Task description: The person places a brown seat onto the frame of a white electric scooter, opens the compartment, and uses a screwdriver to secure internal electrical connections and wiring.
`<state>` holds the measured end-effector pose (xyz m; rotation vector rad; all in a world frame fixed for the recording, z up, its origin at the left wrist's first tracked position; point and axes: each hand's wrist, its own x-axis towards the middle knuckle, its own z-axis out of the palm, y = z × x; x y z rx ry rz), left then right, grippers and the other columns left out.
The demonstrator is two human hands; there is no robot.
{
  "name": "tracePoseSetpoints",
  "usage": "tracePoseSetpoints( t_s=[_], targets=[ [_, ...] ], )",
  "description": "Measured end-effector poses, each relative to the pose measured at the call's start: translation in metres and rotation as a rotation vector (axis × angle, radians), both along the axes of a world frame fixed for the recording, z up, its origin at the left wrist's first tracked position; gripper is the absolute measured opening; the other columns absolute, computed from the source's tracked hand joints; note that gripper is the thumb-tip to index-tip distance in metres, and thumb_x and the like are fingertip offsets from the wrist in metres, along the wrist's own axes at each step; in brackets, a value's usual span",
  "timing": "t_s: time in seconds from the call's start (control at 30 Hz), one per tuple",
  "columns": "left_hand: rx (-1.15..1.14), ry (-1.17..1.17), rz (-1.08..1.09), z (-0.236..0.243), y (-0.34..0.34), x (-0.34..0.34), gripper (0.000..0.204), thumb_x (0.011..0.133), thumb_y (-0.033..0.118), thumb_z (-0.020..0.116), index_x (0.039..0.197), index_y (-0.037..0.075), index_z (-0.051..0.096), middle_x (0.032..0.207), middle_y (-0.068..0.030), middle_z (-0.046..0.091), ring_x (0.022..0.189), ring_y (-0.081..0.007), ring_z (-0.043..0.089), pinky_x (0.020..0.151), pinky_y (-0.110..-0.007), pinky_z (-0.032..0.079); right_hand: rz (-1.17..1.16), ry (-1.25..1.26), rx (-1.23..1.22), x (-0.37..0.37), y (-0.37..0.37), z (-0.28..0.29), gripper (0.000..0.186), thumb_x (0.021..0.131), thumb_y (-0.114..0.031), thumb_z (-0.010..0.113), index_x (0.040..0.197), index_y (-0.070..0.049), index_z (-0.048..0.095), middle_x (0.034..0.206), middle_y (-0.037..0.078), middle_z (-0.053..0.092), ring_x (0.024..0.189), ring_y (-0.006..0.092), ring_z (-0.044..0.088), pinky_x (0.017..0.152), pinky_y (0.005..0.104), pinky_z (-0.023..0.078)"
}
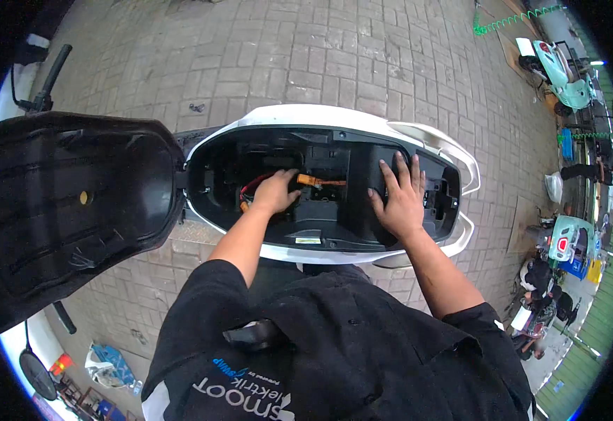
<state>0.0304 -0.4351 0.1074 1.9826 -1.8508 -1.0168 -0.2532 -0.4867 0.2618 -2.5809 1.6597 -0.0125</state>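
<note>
A white scooter's black under-seat bin (326, 242) lies open in front of me. My left hand (276, 193) reaches down into the bin, thumb and fingers apart, with nothing visible between them. Just past its fingertips sits an orange connector (309, 180) on an orange cable (333, 183). A red cable (252, 187) curves beside and partly under that hand, which hides some of it. My right hand (403, 200) lies with fingers spread on the raised black panel (368, 193) at the bin's right part.
The seat (75, 210) is swung up to the left, underside showing. White grab rails (469, 165) edge the scooter's right end. Brick paving (285, 63) surrounds it. At the far right stand mint-green scooters (569, 238) and other people; a bag (110, 365) lies at lower left.
</note>
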Motion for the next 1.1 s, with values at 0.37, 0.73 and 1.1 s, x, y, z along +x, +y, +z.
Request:
tracePoseSetpoints(
  t_s=[0.37,0.73,1.1],
  targets=[
    [-0.273,-0.209,-0.244,-0.023,-0.015,-0.028,0.027,0.084,0.021,0.065,0.108,0.008,0.066,0.095,-0.0139,0.065,0.086,-0.0325,0.066,0.079,-0.043,0.052,-0.007,0.017,-0.018,-0.004,0.001,-0.006,0.062,0.086,-0.043,0.063,0.141,-0.019,0.049,0.153,0.016,0.033,0.145,0.0429,0.017,0.116,0.0584,0.017],
    [0.043,-0.086,-0.081,-0.007,-0.023,-0.036,0.033,0.096,0.031,0.05,0.094,0.002,0.066,0.087,-0.0213,0.069,0.087,-0.0393,0.067,0.079,-0.051,0.05,-0.01,0.014,-0.015,-0.004,0.002,-0.006,0.061,0.086,-0.043,0.063,0.14,-0.019,0.049,0.153,0.015,0.033,0.146,0.0426,0.016,0.116,0.0583,0.017],
    [0.271,0.032,0.11,-0.027,-0.036,-0.045,0.044,0.097,0.034,0.047,0.094,-0.002,0.071,0.101,-0.0288,0.066,0.099,-0.0438,0.063,0.089,-0.049,0.048,-0.013,0.008,0.004,-0.001,0.001,-0.004,0.061,0.087,-0.043,0.062,0.141,-0.019,0.049,0.153,0.015,0.032,0.146,0.0429,0.015,0.115,0.059,0.016]
  ],
)
